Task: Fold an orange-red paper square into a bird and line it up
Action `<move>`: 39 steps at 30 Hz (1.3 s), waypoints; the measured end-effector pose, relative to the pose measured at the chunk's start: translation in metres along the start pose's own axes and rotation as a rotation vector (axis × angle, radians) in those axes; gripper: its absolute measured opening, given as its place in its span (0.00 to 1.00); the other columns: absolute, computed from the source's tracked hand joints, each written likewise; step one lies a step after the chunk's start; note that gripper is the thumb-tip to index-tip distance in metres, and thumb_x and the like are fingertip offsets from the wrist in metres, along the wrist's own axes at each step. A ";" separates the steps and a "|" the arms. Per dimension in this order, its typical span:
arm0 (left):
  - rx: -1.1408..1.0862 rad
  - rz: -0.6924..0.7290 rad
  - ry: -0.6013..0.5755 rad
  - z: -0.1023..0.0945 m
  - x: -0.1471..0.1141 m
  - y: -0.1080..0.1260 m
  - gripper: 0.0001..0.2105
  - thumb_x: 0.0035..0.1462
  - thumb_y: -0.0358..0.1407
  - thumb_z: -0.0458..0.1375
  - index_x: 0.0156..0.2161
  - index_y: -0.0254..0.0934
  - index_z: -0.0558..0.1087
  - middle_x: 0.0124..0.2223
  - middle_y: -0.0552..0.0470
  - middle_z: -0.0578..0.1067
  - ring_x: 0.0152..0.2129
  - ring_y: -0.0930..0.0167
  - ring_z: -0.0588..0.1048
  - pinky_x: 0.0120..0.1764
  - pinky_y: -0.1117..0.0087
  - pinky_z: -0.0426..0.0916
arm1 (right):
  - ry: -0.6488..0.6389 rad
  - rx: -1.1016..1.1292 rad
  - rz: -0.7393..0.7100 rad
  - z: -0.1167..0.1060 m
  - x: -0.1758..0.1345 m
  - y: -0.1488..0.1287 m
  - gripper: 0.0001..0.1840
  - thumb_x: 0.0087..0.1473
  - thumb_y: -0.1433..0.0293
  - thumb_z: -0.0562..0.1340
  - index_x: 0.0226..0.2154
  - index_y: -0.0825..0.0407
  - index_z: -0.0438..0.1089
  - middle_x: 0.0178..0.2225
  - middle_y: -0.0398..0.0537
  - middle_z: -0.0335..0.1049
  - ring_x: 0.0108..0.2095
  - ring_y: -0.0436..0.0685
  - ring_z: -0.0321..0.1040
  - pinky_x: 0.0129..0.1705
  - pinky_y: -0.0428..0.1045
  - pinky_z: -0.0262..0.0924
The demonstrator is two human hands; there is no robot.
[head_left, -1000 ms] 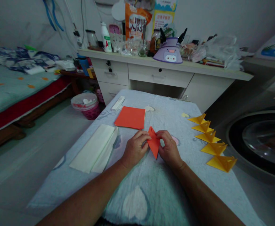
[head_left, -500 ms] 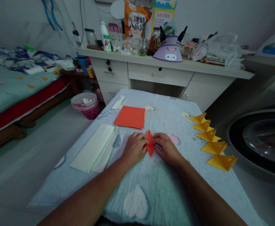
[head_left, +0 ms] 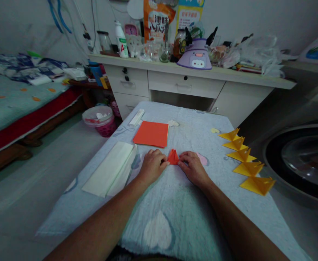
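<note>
A small folded piece of orange-red origami paper [head_left: 173,157] lies on the cloth-covered table between my hands, its pointed tips facing away from me. My left hand [head_left: 154,163] pinches its left corner. On the opposite side, my right hand [head_left: 193,166] grips the right corner between thumb and fingers. Beyond them rests a stack of square orange-red paper [head_left: 151,134]. Along the table's right side stand several folded yellow paper figures [head_left: 257,185] in a row.
Left of my hands lies a folded white cloth or paper [head_left: 108,170]. A narrow white box [head_left: 137,117] sits near the far left corner. A cluttered white desk [head_left: 164,69] stands behind the table, a bin [head_left: 99,117] at left, and a washing machine [head_left: 306,159] at right.
The orange-red paper was a long diamond; its near point has been folded up, leaving a shorter shape with a straight lower edge. Both hands have shifted to its lower corners.
</note>
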State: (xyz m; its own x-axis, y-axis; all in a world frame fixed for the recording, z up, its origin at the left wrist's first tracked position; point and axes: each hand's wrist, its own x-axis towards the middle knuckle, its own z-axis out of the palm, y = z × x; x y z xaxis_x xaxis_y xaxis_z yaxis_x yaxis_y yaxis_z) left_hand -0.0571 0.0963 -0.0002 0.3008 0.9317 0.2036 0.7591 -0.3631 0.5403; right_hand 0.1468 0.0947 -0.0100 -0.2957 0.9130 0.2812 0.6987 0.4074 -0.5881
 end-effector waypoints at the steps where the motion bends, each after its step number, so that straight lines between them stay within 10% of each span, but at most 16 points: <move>1: -0.003 -0.007 0.011 0.001 0.000 -0.001 0.03 0.55 0.35 0.62 0.31 0.38 0.76 0.35 0.50 0.75 0.37 0.66 0.70 0.43 0.65 0.60 | 0.006 -0.009 0.006 0.000 0.000 -0.001 0.05 0.55 0.71 0.63 0.28 0.50 0.73 0.37 0.49 0.72 0.40 0.58 0.65 0.46 0.56 0.55; 39: 0.120 -0.180 0.004 0.003 0.006 0.006 0.07 0.55 0.33 0.57 0.27 0.38 0.74 0.37 0.48 0.74 0.39 0.64 0.69 0.44 0.63 0.60 | 0.033 -0.255 0.148 0.006 0.006 -0.014 0.08 0.53 0.71 0.62 0.24 0.52 0.72 0.33 0.50 0.70 0.38 0.58 0.64 0.44 0.52 0.54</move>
State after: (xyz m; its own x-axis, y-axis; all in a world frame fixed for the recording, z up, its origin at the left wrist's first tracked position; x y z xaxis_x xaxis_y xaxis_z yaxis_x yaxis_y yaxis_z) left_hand -0.0489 0.0996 0.0023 0.1520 0.9816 0.1156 0.8636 -0.1888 0.4675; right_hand 0.1316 0.0946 -0.0049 -0.1595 0.9592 0.2335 0.8749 0.2469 -0.4166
